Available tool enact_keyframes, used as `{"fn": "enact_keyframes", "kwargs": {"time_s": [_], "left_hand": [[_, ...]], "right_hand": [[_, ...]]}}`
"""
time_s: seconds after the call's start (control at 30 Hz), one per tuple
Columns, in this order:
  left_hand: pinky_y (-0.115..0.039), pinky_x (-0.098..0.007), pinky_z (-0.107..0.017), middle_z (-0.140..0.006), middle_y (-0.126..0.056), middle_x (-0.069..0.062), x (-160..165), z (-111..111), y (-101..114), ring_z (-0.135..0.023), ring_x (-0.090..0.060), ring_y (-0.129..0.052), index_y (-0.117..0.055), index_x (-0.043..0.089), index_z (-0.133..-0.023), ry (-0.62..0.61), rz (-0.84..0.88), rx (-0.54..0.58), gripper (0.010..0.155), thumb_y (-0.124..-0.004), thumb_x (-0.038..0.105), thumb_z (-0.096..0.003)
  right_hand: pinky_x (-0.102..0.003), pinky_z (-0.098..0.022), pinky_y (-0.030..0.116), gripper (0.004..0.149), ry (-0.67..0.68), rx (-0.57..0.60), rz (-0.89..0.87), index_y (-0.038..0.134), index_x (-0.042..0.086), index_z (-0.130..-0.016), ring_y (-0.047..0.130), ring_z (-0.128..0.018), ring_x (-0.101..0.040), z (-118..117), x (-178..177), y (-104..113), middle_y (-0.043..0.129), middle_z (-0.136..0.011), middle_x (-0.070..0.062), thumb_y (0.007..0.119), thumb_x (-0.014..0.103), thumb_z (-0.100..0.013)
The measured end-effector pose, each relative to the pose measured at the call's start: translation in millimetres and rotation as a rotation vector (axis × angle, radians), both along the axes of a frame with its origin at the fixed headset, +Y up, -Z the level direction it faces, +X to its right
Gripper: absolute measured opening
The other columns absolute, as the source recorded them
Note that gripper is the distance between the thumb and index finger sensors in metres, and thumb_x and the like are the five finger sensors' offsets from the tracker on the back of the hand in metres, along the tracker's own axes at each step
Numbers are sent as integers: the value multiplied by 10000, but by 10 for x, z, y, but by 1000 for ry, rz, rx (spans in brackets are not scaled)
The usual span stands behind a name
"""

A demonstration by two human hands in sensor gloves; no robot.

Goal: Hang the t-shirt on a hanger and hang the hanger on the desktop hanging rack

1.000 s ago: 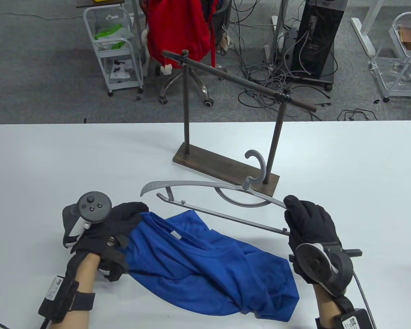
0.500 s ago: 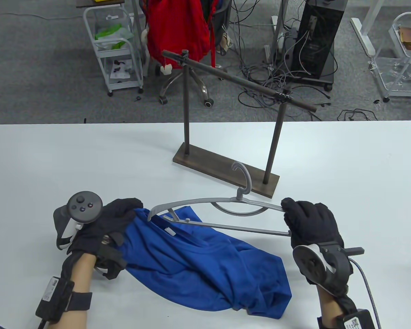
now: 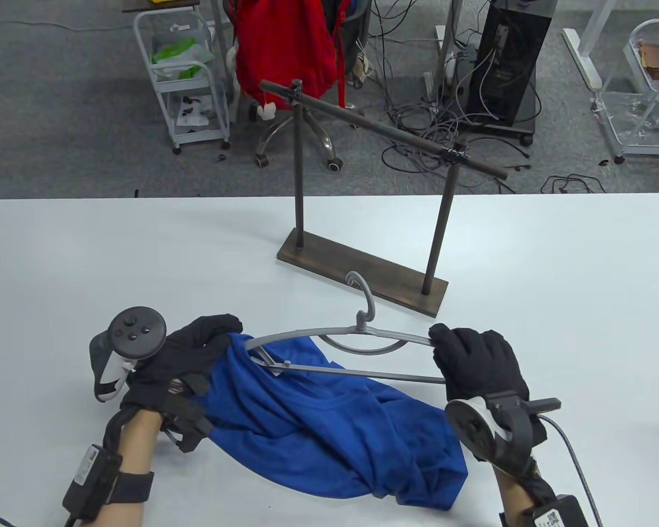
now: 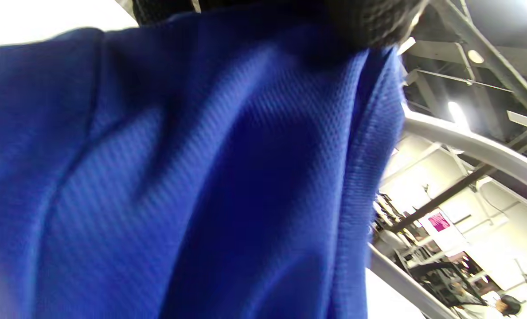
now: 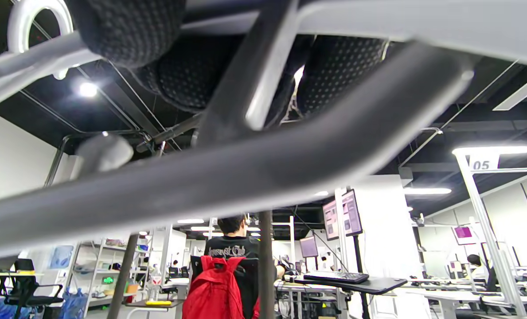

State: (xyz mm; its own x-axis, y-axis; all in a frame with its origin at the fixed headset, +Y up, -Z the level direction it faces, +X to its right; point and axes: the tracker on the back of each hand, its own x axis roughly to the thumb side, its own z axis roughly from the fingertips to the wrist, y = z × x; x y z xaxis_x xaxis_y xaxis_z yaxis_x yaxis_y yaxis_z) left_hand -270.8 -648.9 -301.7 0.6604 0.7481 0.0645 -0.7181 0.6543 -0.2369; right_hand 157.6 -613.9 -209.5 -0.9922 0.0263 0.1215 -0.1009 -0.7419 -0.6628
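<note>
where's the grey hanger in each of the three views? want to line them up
Table view: hanger at lower centre, its left tip inside the blue t-shirt, its right end held by the right hand.
Left wrist view: pale curved arm at the right edge, beside the shirt.
Right wrist view: bars fill the frame, fingers curled over them.
Shared landmark: the hanger's bars.

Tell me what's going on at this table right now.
A person in black sensor gloves is putting a blue t-shirt onto a grey hanger. The left hand grips the shirt's neck opening, and the right hand holds the hanger's other end, with its far tip inside that opening. Most of the shirt lies bunched on the white table. The hanging rack behind stands bare.
</note>
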Motion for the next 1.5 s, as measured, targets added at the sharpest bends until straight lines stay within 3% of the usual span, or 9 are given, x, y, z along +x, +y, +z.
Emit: {"fn": "enact_keyframes", "kwargs": {"time_s": [0.2, 0.37, 0.57, 0.63, 0.7, 0.83, 0.97, 1.03, 1.5], "left_hand": [[-640, -494, -852, -1037, -862, 165, 230, 102, 131, -958, -126, -901, -708, 582, -926, -72, -60, 37, 436, -700, 477, -503], [-694, -473, -815, -1109, -793, 136, 214, 97, 132, -967, -144, -896, -581, 543, -1036, -128, 104, -31, 537, -661, 500, -507], [-653, -454, -845, -1267, -467, 89, 245, 115, 172, -1151, -204, -657, -434, 531, -1093, -235, 222, -70, 613, -634, 357, -540], [-632, -385, -882, -1274, -382, 83, 272, 131, 210, -1183, -193, -583, -447, 513, -1086, -258, 224, -63, 648, -661, 253, -532], [-689, -290, -862, -1277, -286, 31, 289, 161, 262, -1173, -177, -594, -450, 437, -1111, -206, 118, -8, 676, -763, 305, -526], [-757, -265, -821, -1264, -438, 3, 336, 190, 306, -1132, -179, -715, -790, 321, -980, -140, -84, 71, 483, -768, 353, -499], [-578, -494, -885, -1275, -522, 81, 351, 209, 277, -1200, -255, -572, -715, 498, -978, -97, -172, 107, 487, -699, 468, -492], [-596, -539, -861, -1131, -792, 106, 357, 211, 273, -1081, -218, -793, -693, 529, -979, -100, -138, 96, 489, -689, 481, -492], [-574, -473, -917, -978, -801, 238, 855, 548, 420, -929, -73, -833, -589, 578, -1017, -209, -217, 218, 520, -674, 528, -507]], "right_hand": [[-485, -610, 847, 431, -6, 48, 33, 728, 371, -888, 987, -588, -152, 85, -155, 20, 872, -788, 101, 718, 392, -458], [-486, -590, 857, 430, -12, -4, 9, 741, 367, -884, 994, -575, -164, 48, -180, -25, 884, -781, 91, 726, 383, -455], [-481, -578, 867, 431, -23, -19, 27, 743, 368, -883, 1000, -569, -161, 37, -227, -48, 887, -778, 93, 724, 383, -453], [-478, -571, 872, 430, -22, -4, 20, 743, 368, -881, 999, -570, -163, 47, -213, -38, 884, -779, 94, 724, 383, -452], [-474, -572, 874, 430, -14, 35, 18, 741, 372, -880, 997, -573, -157, 72, -197, -19, 882, -780, 99, 723, 386, -451], [-465, -577, 878, 430, -12, 118, 49, 737, 378, -877, 988, -582, -148, 154, -229, 32, 873, -784, 108, 728, 388, -447], [-466, -567, 882, 432, -20, 122, 36, 741, 371, -877, 990, -577, -151, 167, -226, 50, 874, -783, 102, 733, 386, -445], [-467, -563, 884, 430, -19, 105, 21, 744, 371, -876, 991, -574, -154, 155, -224, 39, 877, -781, 99, 736, 386, -446], [-460, -581, 876, 429, 97, 75, 78, 733, 373, -890, 988, -602, -153, 281, -601, -56, 869, -801, 101, 734, 400, -461]]}}
